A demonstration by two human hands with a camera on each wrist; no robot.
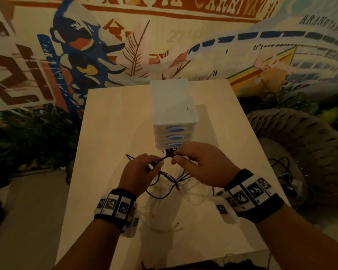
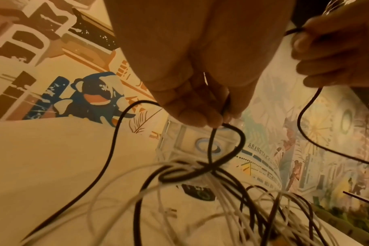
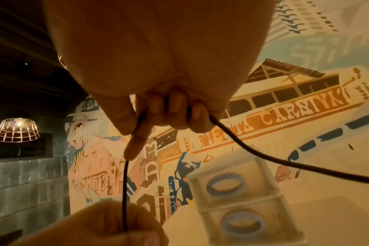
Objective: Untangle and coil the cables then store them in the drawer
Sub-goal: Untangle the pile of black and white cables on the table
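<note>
A black cable (image 1: 165,157) runs between both hands above the table. My left hand (image 1: 140,168) pinches it at the fingertips (image 2: 213,118), and a loop hangs below into a knot of black and white cables (image 2: 211,169). My right hand (image 1: 195,162) curls its fingers (image 3: 175,108) round the same black cable (image 3: 263,156), which trails off to the right. The tangle of black and thin white cables (image 1: 174,182) lies on the table under the hands. A white three-drawer unit (image 1: 174,114) with blue oval handles stands just beyond the hands, all drawers closed.
The pale wooden table (image 1: 109,133) stands against a painted mural wall. A round woven seat (image 1: 304,137) sits to the right with more dark cables (image 1: 281,166) on it. A small black device (image 2: 198,193) lies under the tangle. A wire lamp (image 3: 17,129) hangs far left.
</note>
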